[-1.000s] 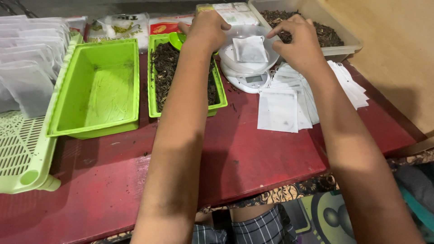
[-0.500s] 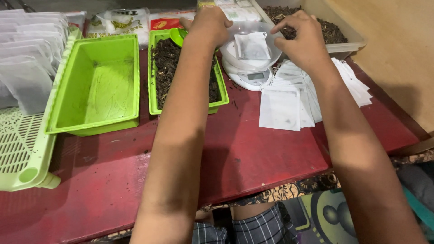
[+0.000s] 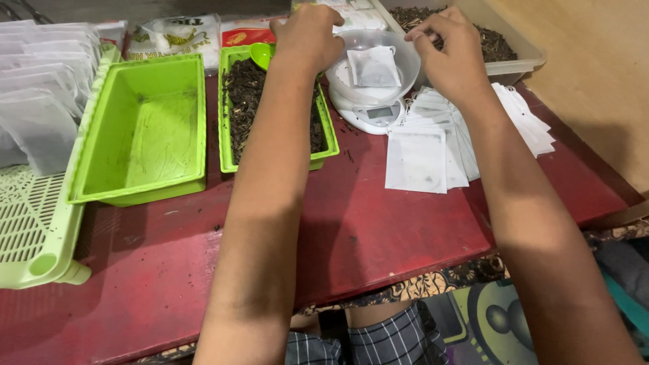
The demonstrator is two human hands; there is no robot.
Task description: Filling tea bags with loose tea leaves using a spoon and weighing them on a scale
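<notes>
The left hand [image 3: 307,34] closes on a green plastic scoop [image 3: 262,54] at the far rim of the leaf-filled green tray [image 3: 326,135], the right hand [image 3: 451,54] pinches loosely beside the white filled sachet [image 3: 374,66] lying in the clear scale bowl [image 3: 405,57], and bare red worktop [image 3: 378,223] lies toward the near edge.

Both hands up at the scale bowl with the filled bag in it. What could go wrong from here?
1. The left hand holds a green scoop over the tray of dried leaves; a tilt could scatter leaves.
2. The right hand hovers by the scale bowl; a bump could shift the filled bag.
</notes>
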